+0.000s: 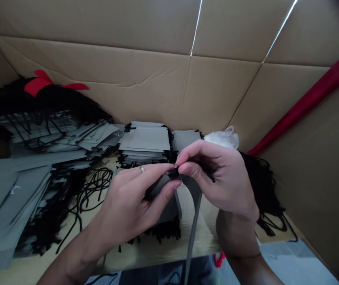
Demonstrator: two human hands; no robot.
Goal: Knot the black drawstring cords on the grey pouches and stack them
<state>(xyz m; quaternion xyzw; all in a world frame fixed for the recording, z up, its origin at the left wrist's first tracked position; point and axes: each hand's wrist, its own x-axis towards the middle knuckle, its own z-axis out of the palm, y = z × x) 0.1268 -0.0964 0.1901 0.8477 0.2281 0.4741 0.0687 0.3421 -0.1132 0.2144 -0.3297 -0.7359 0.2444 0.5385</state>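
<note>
The left hand's fingers (pixel 160 176) and right hand's fingers (pixel 187 168) are closed in a tight pinch on a black cord (pixel 173 173), working its end at the top edge of a grey paper bag (pixel 169 206) between them. Just beyond the fingertips sits a stack of grey bags (pixel 144 140). Loose black cords (pixel 95 186) lie to their left, inside a cardboard carton (pixel 127 79).

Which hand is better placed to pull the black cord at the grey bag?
Probably the right hand: it appears to pinch the black cord, while the left hand is occupied gripping the grey paper bag.
</note>
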